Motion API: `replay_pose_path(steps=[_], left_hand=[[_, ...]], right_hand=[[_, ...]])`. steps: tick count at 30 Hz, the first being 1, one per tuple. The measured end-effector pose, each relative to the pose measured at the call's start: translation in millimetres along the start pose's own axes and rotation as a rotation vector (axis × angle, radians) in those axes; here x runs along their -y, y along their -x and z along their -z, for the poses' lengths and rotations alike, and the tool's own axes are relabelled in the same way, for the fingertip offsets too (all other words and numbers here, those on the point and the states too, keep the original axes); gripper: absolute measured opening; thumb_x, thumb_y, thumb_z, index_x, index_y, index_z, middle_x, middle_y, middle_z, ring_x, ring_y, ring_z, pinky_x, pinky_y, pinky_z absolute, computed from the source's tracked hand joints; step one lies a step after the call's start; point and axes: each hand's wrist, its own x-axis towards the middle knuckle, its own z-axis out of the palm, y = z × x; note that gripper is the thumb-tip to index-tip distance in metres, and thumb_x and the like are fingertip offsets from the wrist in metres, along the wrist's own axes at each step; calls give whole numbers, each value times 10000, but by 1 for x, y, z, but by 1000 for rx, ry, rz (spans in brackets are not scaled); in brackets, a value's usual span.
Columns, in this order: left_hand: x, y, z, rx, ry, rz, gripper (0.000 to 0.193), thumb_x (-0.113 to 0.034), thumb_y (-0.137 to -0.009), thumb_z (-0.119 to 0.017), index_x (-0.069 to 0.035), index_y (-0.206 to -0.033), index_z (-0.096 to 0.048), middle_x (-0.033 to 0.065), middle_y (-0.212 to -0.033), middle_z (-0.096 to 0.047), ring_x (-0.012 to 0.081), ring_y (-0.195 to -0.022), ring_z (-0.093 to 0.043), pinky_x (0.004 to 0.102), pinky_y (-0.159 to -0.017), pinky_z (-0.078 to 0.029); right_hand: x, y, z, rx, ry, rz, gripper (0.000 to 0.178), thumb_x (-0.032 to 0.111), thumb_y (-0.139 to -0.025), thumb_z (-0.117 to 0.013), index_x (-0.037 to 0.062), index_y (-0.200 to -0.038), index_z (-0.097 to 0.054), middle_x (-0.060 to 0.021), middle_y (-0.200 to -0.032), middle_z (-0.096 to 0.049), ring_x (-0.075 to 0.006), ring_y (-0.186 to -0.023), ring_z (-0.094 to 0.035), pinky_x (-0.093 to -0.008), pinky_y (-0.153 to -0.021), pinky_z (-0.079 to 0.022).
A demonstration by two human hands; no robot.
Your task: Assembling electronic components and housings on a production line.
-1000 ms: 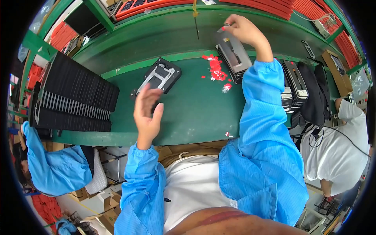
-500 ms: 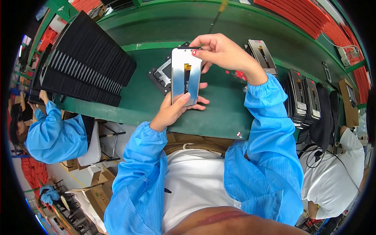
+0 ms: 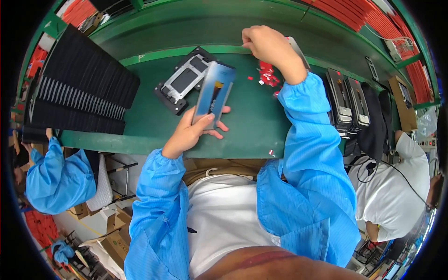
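My left hand (image 3: 186,130) is closed around the lower end of a phone screen panel (image 3: 217,86), its silver-blue back up, with a dark and amber flex cable on it. The panel is tilted and slightly blurred. Behind it on the green bench lies a black fixture (image 3: 171,100) with a silver phone-shaped frame (image 3: 184,79); the panel covers part of its right edge. Raised at the back right, my right hand (image 3: 268,44) has its fingers curled together; whatever they pinch, if anything, is hidden. Below it lies a scatter of small red tabs (image 3: 267,74).
A tall row of black trays (image 3: 79,79) stands on the left. Stacks of similar panels (image 3: 343,100) stand on the right, beside black cloth (image 3: 371,126) and a cardboard box (image 3: 402,102). Another panel (image 3: 298,53) lies behind my right wrist. Co-workers sit on both sides.
My right hand has left the panel's top corner, where it pinched a red tab, and moved up and right over the red tabs. My left hand has tilted the panel.
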Motion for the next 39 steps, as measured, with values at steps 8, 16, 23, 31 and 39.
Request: replay_pose_path(steps=[8,16,23,31,39], left_hand=[[0,2,-1,-255,9,-240,545,-235,-1043,-528,28,-1495,-371,238,-1466,-496,358,-1116,-661,447,-876,-598],[-5,1,-1,-148,396,-398,750,-576,-1041,-378,-11,-1532,-320,205,-1511,-454,353,-1131,-627,469,-846,-570],[2,-9,22,-155,431,-399,834,-695,-1019,-191,-50,-1516,-367,171,-1430,-534,271,-1017,-638,403,-766,-545],[-6,2,11,-138,341,-409,688,-554,-1064,-304,-71,-1552,-348,172,-1450,-514,295,-1103,-607,403,-792,-533],[-39,2,66,-486,-1009,-624,581,-191,-939,-689,-24,-1464,-503,189,-1408,-557,323,-1149,-592,405,-1006,-474]], right_hand=[[6,14,-2,387,238,-129,188,204,-791,-755,50,-897,-771,-179,-878,-742,-356,-888,-720,-453,-774,-580],[83,9,11,315,-1249,68,266,254,-1000,-619,75,-1176,-705,-40,-650,-643,-115,-539,-617,-269,-490,-470],[87,16,-9,1045,-1289,161,366,232,-1028,-581,119,-1373,-624,-4,-647,-625,-57,-486,-572,-199,-439,-422],[28,3,-81,620,-1794,166,313,229,-1009,-597,60,-1261,-673,-10,-778,-651,-92,-533,-560,-236,-467,-399],[40,-3,-94,-71,-1469,-333,443,271,-1060,-500,52,-1444,-507,-133,-1266,-619,-186,-1168,-579,-307,-990,-465]])
